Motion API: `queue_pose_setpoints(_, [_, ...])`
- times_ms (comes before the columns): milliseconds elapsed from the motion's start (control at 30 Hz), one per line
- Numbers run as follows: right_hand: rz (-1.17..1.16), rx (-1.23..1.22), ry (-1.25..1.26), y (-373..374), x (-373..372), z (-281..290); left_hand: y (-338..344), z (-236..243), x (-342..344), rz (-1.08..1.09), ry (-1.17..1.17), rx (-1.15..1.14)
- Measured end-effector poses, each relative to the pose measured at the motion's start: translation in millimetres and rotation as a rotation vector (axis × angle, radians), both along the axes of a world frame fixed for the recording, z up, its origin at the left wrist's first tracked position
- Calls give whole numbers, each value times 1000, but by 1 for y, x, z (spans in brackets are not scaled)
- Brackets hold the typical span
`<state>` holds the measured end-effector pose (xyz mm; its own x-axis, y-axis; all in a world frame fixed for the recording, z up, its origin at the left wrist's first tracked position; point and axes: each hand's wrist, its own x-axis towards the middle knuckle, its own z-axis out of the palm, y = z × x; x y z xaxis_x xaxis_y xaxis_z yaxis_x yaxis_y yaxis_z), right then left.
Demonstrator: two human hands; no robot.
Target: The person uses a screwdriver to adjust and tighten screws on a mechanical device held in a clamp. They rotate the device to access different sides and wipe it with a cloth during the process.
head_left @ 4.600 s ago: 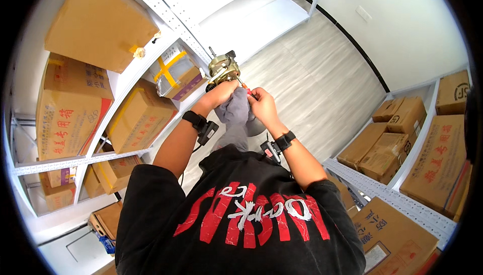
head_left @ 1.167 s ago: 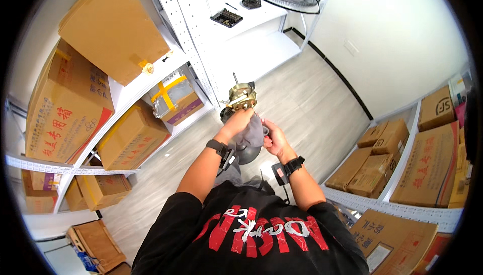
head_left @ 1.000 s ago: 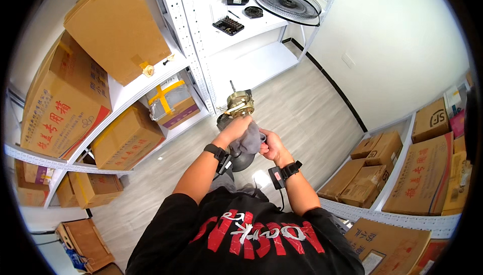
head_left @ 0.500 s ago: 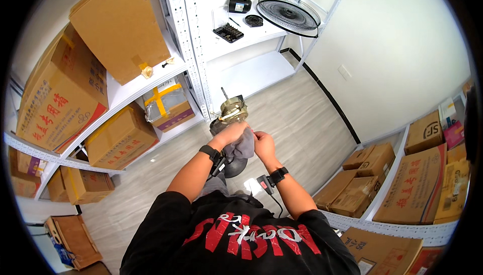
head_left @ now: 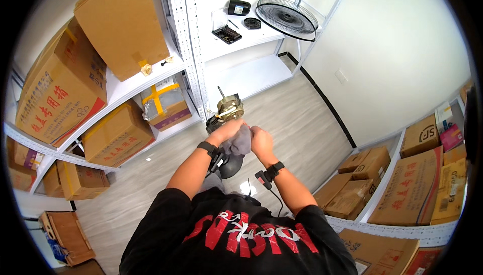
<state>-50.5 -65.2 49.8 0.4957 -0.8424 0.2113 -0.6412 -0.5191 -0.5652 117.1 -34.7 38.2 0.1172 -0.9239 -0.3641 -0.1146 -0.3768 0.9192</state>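
Both hands gripping fan motor, shelf edge close

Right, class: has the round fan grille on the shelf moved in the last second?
No. The fan grille still sits at the right end of the white shelf, beside the black parts; only the camera shifted.

A white shelf holds a round fan grill, a black box and a black tray. Brown boxes sit on the shelves beside it.
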Motion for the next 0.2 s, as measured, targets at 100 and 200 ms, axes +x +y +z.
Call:
queue_pose_setpoints(100, [-125,832,-282,-13,-1,-17,5,-7,7,-30,-76,-79])
queue_pose_setpoints(200, [-45,1463,-473,-32,-9,-48,5,-11,11,-41,-110,-98])
